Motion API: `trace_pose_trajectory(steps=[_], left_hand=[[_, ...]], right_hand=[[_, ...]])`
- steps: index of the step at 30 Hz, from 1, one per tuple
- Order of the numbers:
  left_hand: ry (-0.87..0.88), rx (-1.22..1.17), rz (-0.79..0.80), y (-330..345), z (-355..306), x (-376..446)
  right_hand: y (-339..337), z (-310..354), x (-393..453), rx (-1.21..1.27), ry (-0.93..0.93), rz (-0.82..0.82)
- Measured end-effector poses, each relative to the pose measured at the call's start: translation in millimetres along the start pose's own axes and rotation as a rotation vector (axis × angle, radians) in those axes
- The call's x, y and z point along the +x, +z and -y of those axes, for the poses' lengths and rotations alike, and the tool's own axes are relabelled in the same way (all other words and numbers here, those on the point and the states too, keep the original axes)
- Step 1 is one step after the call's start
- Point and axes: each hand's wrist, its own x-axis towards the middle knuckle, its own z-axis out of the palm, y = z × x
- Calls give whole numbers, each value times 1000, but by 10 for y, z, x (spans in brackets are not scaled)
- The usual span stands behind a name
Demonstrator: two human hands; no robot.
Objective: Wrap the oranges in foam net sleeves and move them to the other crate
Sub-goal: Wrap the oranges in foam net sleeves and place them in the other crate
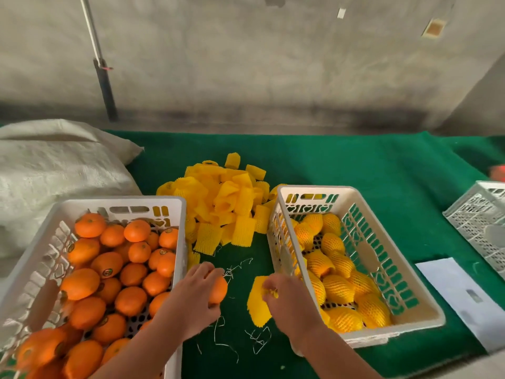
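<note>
The left hand [195,292] hides most of the orange [218,289] it holds. The picture's right edge cuts off another white crate [481,222] and a blurry red thing [498,173].

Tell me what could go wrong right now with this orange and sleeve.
The left hand holds a bare orange over the green cloth; if it slips it could roll off the near edge. The right hand pinches only the foam sleeve at one edge, so the thin net might tear or bunch.
</note>
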Motion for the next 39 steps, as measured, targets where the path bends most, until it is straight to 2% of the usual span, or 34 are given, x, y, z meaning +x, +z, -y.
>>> trace_pose_trajectory(steps=[4,8,12,16,20,26,30,36,39], left_hand=[[8,-18,31,-99,-86,-58],[32,-209,3,-216,-374,-222],[150,-299,-21,-417,-687,-439],[137,-393,155,-746,-738,-700],[225,-431,359,-1021,-855,-924],[328,-79,495,-1146,-1041,-971],[345,142,518,-1059,-1039,-881],[287,406,471,-888,-795,-794],[240,422,464,-895,-680,-802]], right_hand=[[-204,121,-204,-210,-145,88],[-277,216,-408,-403,-287,204],[-296,288,-576,-508,-385,232],[-404,307,-713,-458,-448,300],[-441,329,-836,-490,-593,288],[-667,401,-864,-470,-777,258],[-711,492,-854,-553,-873,227],[-725,469,-758,-610,-813,164],[-710,399,-723,-640,-776,131]])
